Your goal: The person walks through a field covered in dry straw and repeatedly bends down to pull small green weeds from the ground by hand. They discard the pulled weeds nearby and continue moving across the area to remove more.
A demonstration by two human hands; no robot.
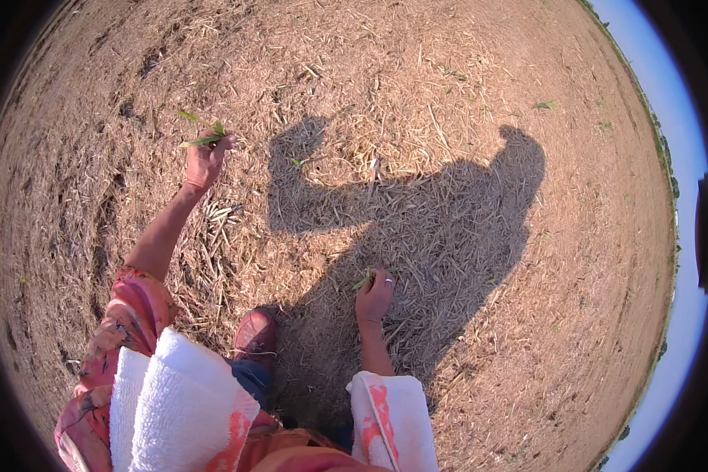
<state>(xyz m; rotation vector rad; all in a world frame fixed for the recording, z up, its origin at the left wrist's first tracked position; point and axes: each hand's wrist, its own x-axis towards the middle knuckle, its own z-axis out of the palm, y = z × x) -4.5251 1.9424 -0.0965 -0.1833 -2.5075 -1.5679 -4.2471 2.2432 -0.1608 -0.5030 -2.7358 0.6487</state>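
Note:
Stretched out over the field at upper left, my left hand [205, 162] grips a small bunch of green leaves [203, 137] that fan out past the fingers. My right hand [374, 300], with a ring on one finger, is lower and nearer my body, inside my shadow. Its fingers close around a green sprig [364, 279], mostly hidden by the hand. Beneath both hands lies dry straw litter [413, 141] over bare soil. Whether the right hand touches the ground I cannot tell.
My reddish shoe [255, 337] stands on the straw. A white towel [183, 395] hangs in front of me, its other end [392, 413] at the right. Scattered green sprouts, one small plant [546, 104] among them, dot the field. Broken stubble [221, 215] lies near my left forearm.

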